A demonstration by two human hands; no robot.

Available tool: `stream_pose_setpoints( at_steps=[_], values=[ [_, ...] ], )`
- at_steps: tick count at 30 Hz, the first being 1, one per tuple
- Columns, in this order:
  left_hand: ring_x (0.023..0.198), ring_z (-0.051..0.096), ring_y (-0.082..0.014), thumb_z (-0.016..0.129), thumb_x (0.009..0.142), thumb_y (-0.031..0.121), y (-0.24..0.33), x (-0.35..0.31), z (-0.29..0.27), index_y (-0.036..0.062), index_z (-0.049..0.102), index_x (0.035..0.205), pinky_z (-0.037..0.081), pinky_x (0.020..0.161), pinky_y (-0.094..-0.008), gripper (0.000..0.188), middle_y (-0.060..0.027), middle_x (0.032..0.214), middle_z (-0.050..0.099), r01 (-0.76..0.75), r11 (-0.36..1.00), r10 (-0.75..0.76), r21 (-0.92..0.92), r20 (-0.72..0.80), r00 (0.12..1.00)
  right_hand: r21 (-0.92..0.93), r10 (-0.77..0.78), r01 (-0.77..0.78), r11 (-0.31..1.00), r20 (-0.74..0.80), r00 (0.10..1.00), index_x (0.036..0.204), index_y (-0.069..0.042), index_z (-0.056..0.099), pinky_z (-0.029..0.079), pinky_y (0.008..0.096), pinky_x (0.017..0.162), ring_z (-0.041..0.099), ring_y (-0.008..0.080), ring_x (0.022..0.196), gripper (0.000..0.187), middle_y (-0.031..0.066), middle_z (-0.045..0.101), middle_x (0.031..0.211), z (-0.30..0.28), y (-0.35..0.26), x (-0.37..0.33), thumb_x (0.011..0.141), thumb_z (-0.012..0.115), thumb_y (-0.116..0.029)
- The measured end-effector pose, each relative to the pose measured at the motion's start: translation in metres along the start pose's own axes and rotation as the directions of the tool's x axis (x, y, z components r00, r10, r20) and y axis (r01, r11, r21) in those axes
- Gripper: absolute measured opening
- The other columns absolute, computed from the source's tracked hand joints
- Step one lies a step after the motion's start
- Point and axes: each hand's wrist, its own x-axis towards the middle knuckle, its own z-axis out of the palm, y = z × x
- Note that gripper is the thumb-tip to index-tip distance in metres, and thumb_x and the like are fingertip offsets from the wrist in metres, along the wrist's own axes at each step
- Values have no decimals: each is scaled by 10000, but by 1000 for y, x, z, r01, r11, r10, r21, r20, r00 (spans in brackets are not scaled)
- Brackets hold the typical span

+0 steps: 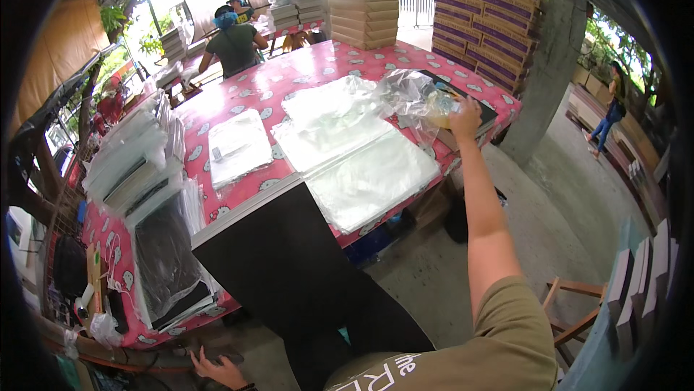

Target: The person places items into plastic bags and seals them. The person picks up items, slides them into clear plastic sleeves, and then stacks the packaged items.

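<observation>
Table: the pink patterned cloth (311,69) spreads from the upper middle of the frame down to the lower left.
Black panel: the large flat piece (267,246), pale along its upper left side, lies at lower centre, tilted in the frame and overlapping the table's near edge; its lower end is hard to tell from the dark trousers.
Wrapped panels: stacked sheets in clear film (137,167) line the left side, with a dark one showing lower down.
Clear bags: flat, pale plastic (369,174) lies in a wide layer at the centre.
Carton stack: brown boxes with purple bands (488,29) rise at upper right.
Brown boxes: a smaller pile (363,18) stands on the table at upper centre.
Small bag pile: more flat plastic (238,146) lies left of centre.
Co-worker: a person in a dark top (235,47) sits at upper left, back turned.
Crumpled plastic: a loose clear bunch (405,91) lies right of upper centre, just beside the right hand.
Right hand: at upper right (466,117), fingers bent over a yellowish item; whether clamped on it, I cannot tell.
Left hand: at the lower left edge (219,371), fingers spread apart.
Yellowish item: partly hidden (438,110), under the right hand's fingertips.
</observation>
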Motion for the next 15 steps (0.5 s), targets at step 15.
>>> stream_pose_setpoints(
  at_steps=[15],
  values=[
    [1060,460,-241,478,800,227,116,32,-22,-17,497,1071,340,909,-361,365,-143,1147,479,282,603,38,-746,380,924,646,-455,195,738,262,851,746,-9,570,397,387,682,541,299,729,72,139,565,720,-101,-147,-132,728,505,-33]
  ],
)
